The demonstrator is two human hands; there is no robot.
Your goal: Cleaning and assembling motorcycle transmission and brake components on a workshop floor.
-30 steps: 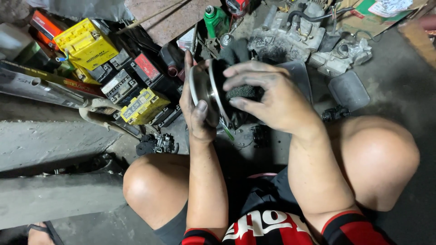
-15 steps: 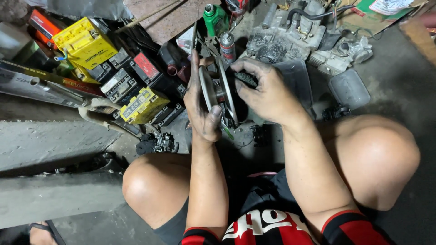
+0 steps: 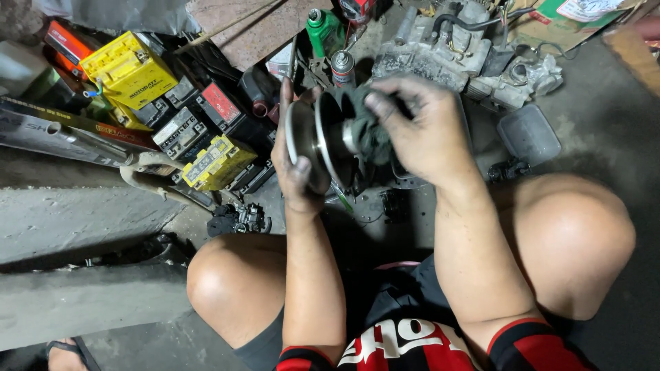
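Our left hand [image 3: 297, 161] grips the metal pulley [image 3: 317, 141] by its rim, steadying it on edge so our right hand [image 3: 419, 134] can press the dark rag [image 3: 370, 134] against its hub.

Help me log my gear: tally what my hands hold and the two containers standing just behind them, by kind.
Metal pulley, in left hand: 1
Dark rag, in right hand: 1
Spray can: 1
Green bottle: 1
Total: 4
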